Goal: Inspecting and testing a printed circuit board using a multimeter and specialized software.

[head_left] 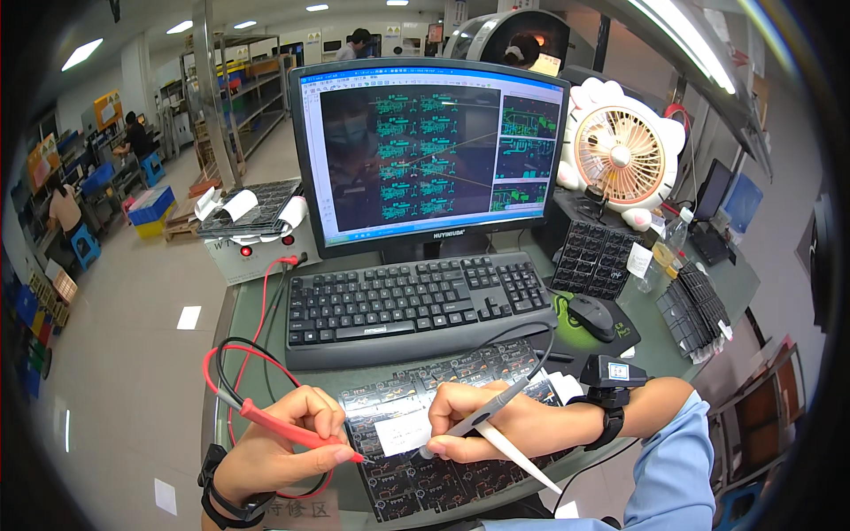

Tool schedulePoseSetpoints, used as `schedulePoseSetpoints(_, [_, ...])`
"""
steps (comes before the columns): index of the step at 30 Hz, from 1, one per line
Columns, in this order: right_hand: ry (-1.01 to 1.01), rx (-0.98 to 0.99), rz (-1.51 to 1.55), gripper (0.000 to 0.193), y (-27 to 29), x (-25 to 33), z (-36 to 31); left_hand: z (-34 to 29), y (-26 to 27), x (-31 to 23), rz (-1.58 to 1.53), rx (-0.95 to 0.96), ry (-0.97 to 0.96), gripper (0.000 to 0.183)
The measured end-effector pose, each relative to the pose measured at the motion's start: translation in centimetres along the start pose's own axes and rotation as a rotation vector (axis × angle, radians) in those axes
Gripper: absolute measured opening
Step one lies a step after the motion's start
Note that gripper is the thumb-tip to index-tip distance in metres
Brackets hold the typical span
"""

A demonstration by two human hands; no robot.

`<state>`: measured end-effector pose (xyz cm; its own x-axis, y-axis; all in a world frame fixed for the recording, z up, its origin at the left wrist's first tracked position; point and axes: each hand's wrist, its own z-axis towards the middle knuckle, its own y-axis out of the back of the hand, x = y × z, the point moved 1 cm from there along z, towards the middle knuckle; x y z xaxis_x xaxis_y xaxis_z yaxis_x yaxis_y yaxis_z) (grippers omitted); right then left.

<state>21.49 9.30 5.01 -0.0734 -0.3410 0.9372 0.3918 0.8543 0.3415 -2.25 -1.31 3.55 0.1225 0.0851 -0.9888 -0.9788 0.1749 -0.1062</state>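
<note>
Desk [733,281] is tight: circuit board [465,482] sits btwn kbd [416,301] & front edge. L hand [270,453] fingers clamped on red probe [290,427]; R hand [524,425] fingers on grey probe [490,412] + white stick [521,457].

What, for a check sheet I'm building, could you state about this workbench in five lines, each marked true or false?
1. The left hand holds a red probe. True.
2. The right hand is empty. False: the right hand holds a grey probe and a white stick.
3. The keyboard lies between the monitor and the dark circuit board panel. True.
4. The mouse sits left of the keyboard. False: the mouse is to the right of the keyboard.
5. The fan stands left of the monitor. False: the fan is on the monitor's right.
</note>
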Motion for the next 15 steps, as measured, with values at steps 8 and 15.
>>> schedulePoseSetpoints(8, [0.039, 0.0, 0.027, 0.02, -0.11, -0.17, 0.34, -0.15, 0.07, 0.29, -0.005, 0.009, -0.022, 0.023])
schedulePoseSetpoints(15, [-0.025, 0.0, -0.042, 0.02, 0.21, -0.42, 0.07, 0.08, -0.16, 0.29, 0.025, 0.021, 0.004, 0.026])
